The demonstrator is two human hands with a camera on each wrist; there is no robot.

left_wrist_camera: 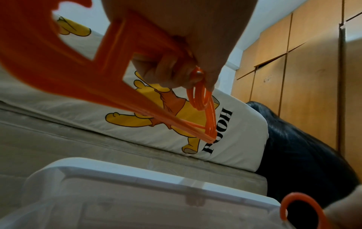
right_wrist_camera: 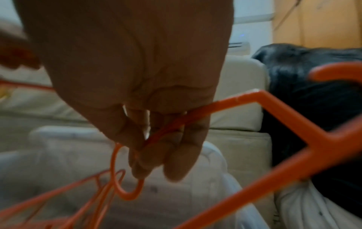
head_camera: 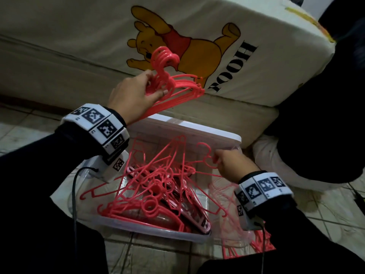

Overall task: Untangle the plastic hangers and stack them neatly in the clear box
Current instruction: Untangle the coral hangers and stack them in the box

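My left hand is raised over the mattress and grips a neat bundle of several pink-red hangers near their necks, hooks up; in the left wrist view the fingers curl round the same bundle. Below it the clear box holds a tangled pile of hangers. At the box's far right corner my right hand pinches one hanger by its neck under the hook. In the right wrist view the fingers close on that hanger.
A mattress with a bear-print sheet runs behind the box. A black bundle and white cloth lie to the right. The box's white rim faces the mattress. More hangers show at the box's near right. Tiled floor surrounds everything.
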